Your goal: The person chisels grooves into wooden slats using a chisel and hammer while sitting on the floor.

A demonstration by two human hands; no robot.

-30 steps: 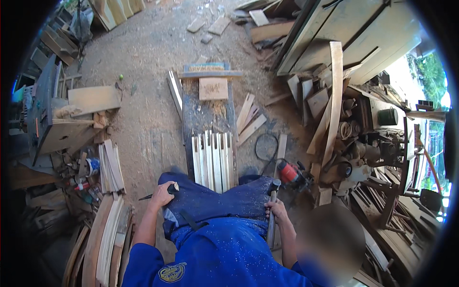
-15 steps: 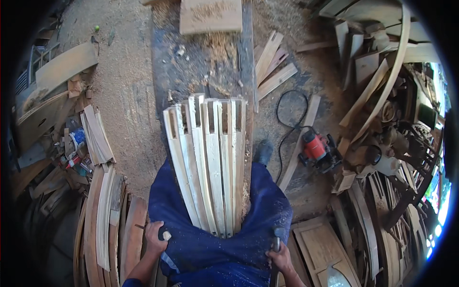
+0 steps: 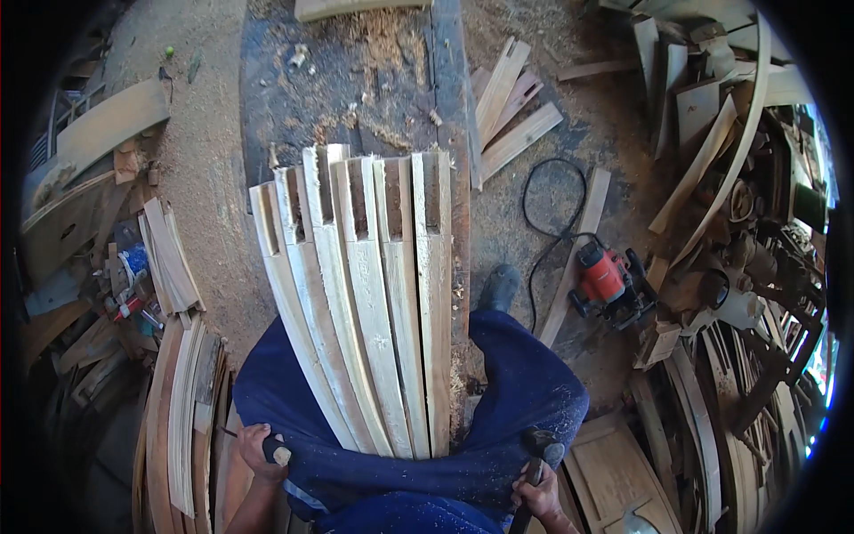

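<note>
My left hand (image 3: 260,456) is closed on a chisel (image 3: 280,453) with a dark handle and pale end, at my left thigh. My right hand (image 3: 536,497) grips a hammer (image 3: 541,445) upright by my right thigh. Between my legs, several pale, slightly curved wooden slats (image 3: 374,294) lie side by side on a dark, worn plank bench (image 3: 338,98) strewn with shavings. Their far ends have long slots or notches, some with rough, splintered edges. My blue-trousered legs (image 3: 525,365) straddle the bench.
Right of the bench lie loose boards (image 3: 520,142), a red router (image 3: 600,274) with a looped black cable, and a panelled wooden piece (image 3: 623,472). Stacks of curved wood (image 3: 178,400) stand at my left. Jumbled offcuts and timber (image 3: 712,187) crowd the right side.
My view has dropped and moved forward over the bench, so the slats look larger. My thighs now spread either side of it; both hands still hold their tools.
</note>
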